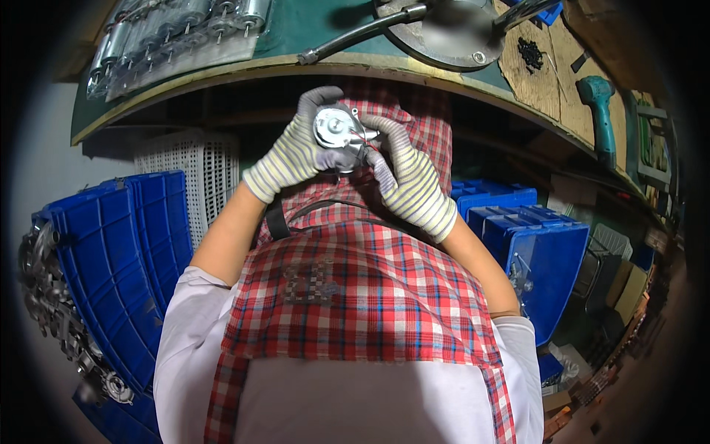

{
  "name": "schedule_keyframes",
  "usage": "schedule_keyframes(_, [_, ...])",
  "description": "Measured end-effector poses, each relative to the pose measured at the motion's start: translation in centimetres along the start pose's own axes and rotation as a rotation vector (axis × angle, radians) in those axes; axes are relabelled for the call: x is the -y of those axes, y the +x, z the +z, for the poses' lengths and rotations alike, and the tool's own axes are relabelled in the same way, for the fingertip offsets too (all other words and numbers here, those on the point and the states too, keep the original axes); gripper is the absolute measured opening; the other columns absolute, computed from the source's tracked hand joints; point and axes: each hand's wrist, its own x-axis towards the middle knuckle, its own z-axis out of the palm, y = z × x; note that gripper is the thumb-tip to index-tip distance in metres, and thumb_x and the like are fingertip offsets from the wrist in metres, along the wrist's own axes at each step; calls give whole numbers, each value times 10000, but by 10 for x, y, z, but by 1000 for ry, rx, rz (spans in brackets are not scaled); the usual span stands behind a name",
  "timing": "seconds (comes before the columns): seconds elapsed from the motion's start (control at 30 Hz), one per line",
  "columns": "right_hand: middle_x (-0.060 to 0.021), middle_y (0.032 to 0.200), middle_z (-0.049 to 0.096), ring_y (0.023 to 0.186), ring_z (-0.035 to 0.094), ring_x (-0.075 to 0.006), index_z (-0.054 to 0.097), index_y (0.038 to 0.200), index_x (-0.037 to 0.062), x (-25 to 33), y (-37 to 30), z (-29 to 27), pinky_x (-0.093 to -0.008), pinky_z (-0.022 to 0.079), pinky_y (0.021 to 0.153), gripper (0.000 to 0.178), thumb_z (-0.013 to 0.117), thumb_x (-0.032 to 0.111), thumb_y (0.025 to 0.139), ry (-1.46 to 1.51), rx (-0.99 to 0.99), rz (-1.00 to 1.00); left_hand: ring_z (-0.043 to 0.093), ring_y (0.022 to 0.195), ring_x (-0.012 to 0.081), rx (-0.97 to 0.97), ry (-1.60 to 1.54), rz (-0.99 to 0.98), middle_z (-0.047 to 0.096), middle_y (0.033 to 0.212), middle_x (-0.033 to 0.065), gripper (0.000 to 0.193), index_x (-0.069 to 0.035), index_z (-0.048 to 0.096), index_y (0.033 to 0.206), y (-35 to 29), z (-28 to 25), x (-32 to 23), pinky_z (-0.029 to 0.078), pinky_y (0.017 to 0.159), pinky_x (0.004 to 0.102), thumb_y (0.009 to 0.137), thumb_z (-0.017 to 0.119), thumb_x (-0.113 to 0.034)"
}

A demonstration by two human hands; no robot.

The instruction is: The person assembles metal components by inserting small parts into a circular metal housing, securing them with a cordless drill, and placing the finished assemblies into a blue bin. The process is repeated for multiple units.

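Note:
Both my hands wear striped work gloves and meet in front of my red plaid apron (pixel 347 274), just short of the bench edge. My left hand (pixel 296 152) is closed around a silvery metal motor assembly (pixel 336 127) with a round housing, its thumb and fingers gripping the side and underside. At the assembly's right side, the fingers of my right hand (pixel 410 174) are bent in by a thin red wire (pixel 367 143) and appear to pinch it. The fingertips partly hide the lower part of the assembly.
On the green bench lie several cylindrical motors (pixel 185 33), a round metal base (pixel 451 37), black screws (pixel 530 55) and a teal power screwdriver (pixel 597 111). Blue crates (pixel 111 259) and a white basket (pixel 203 177) stand at left; another blue crate (pixel 551 259) is at right.

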Motion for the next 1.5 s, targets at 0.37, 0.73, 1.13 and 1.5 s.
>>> schedule_keyframes(0.37, [-153,918,719,736,719,-317,508,1322,68,14,11,19,-416,572,628,515,706,305,910,-326,-90,-147,589,1161,204,6,-22,48,581,1217,95,1234,-54,146,1571,5,-1,-1,482,1034,334,711,620,-801])
schedule_keyframes(0.73, [-155,845,714,644,705,-294,505,1337,49,3,0,31,-381,560,577,424,626,114,935,-185,-120,-78,629,1050,186,-104,7,35,616,1112,91,1207,-41,156,1570,10,9,3,516,944,318,748,501,-855])
schedule_keyframes(1.13, [-149,834,680,679,683,-280,566,1139,59,-19,31,25,-397,522,579,569,764,503,844,97,-395,149,643,1018,223,-205,298,289,642,1119,168,757,1,427,1461,25,4,-63,520,896,361,970,617,-542])
schedule_keyframes(1.5, [-71,1220,653,1107,645,-214,576,1297,87,-64,-22,16,-420,587,929,387,632,327,997,859,-212,118,462,1363,220,134,151,288,476,1478,113,676,-46,340,1519,10,43,2,376,1157,355,956,692,-165])
